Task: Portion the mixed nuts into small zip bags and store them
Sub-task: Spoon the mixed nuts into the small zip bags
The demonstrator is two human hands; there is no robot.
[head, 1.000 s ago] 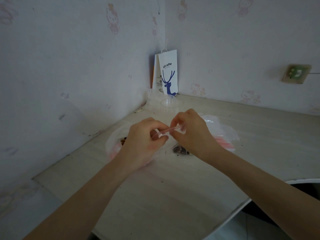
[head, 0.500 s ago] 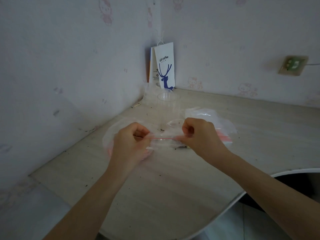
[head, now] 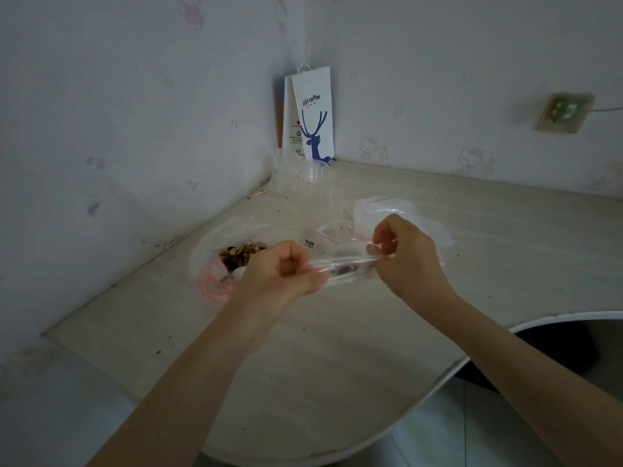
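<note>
Since your left hand [head: 286, 273] and right hand [head: 406, 256] each pinch an end of the small bag [head: 347, 268], its top pulls taut. That likely readies it for sealing shut.

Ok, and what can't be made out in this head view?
Head view only:
small zip bag: whether the zip is sealed; the left hand and right hand pinch its ends and the clear film blurs.
Its contents: dark bits, kind and count too blurred.
big bag of mixed nuts: near side hidden behind the left hand.
clear plastic cup: empty or not, too transparent to tell.
paper coffee bag: small print too small.
</note>
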